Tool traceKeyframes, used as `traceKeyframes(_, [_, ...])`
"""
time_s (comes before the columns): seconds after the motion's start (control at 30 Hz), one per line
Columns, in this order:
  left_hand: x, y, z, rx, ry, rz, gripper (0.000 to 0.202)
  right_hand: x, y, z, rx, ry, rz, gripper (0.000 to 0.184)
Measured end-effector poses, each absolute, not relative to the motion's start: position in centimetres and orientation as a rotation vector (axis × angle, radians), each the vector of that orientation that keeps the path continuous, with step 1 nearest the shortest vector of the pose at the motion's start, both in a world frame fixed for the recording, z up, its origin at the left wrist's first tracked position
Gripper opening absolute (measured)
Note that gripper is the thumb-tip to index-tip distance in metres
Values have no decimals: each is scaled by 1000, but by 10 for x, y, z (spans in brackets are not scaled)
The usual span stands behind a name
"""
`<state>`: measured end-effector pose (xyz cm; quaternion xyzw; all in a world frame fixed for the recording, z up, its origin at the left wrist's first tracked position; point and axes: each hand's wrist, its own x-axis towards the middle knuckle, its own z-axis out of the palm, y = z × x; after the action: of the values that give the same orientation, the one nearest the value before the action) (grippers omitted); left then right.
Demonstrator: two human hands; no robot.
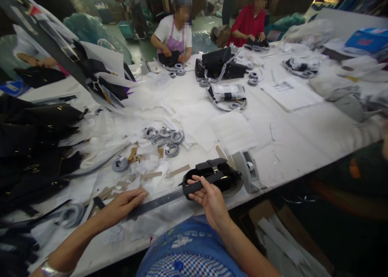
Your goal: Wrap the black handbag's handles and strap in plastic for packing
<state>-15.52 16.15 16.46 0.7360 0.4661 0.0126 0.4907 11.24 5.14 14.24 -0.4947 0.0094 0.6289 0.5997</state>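
A small black handbag [209,168] with a front flap and a metal clasp lies near the table's front edge. My right hand [212,200] is at its near side, palm turned up, with a black strap [194,187] lying across the fingers and the thumb against it. From the bag a long dark grey strap [160,202] stretches left along the table edge. Just above that strap's left end is my left hand [129,200], its fingers pressed together and pointing right. Whatever those fingers hold, if anything, is hidden.
A grey tape dispenser [247,172] stands right of the bag. Coiled grey straps [165,135] and paper scraps lie ahead; black bags [36,143] are piled left. Wrapped bags [228,93] sit farther back. Across the table, people [176,30] handle black bags.
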Motion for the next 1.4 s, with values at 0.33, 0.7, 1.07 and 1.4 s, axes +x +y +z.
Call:
traceKeyframes(0.33, [-70,136,174,1664,729,-156,30,108,22,142,-1072,113,1493,41])
traceKeyframes(0.7, [-73,128,165,1459,744,-311,33,127,-7,129,-1175,163,1372,36])
traceKeyframes(1.07, [-89,113,142,2714,399,484,41,131,-37,133,-1195,13,1306,28])
traceKeyframes(1.4, [-88,105,118,2596,501,526,44,135,-42,125,-1317,26,1271,38])
